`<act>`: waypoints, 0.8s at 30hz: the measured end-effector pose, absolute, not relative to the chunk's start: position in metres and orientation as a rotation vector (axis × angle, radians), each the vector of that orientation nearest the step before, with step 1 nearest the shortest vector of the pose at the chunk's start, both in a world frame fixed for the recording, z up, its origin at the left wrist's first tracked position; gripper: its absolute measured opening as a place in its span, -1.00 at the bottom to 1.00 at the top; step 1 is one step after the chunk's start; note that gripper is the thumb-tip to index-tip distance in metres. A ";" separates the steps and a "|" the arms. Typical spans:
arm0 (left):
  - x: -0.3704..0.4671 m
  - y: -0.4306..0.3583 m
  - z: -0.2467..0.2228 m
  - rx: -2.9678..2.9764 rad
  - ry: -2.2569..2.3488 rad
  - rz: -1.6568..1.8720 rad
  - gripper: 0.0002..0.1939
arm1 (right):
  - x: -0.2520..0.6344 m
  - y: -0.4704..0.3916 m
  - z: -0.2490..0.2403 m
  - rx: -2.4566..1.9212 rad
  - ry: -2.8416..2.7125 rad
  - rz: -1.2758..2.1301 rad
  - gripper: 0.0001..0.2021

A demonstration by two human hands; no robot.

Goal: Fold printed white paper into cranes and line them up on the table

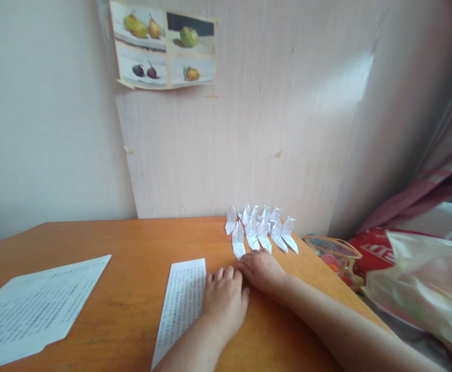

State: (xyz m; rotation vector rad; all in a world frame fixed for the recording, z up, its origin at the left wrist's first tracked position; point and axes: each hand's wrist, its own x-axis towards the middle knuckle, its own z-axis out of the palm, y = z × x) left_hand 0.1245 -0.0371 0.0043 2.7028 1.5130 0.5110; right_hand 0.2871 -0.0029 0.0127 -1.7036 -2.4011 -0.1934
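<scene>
Near the table's middle, my left hand [226, 297] lies palm down, its edge over a narrow printed paper strip [181, 294]. Its fingers point forward, slightly bent, and what is beneath them is hidden. Close beside it, my right hand [262, 269] rests on the table with fingers curled toward the left; their undersides do not show. Just beyond the right hand stand several folded white paper figures [238, 240] with print on them, grouped at the table's far right edge.
Printed sheets [43, 302] lie at the left of the wooden table [133, 289]. Right of the table are a plastic bag [423, 279], a red bag [373, 250] and an orange-rimmed container [336, 253]. Fruit pictures [166, 46] hang on the wall panel behind.
</scene>
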 end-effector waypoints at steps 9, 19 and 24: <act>0.124 -0.037 0.005 2.718 1.513 0.500 -0.75 | 0.286 -0.005 0.011 -1.558 -2.371 -0.093 -0.64; 0.125 -0.032 -0.001 2.704 1.546 0.575 -0.66 | 0.281 -0.010 0.013 -1.523 -2.212 0.046 -0.70; 0.124 -0.033 -0.001 2.710 1.536 0.558 -0.57 | 0.292 -0.002 0.015 -1.733 -2.070 -0.130 -0.67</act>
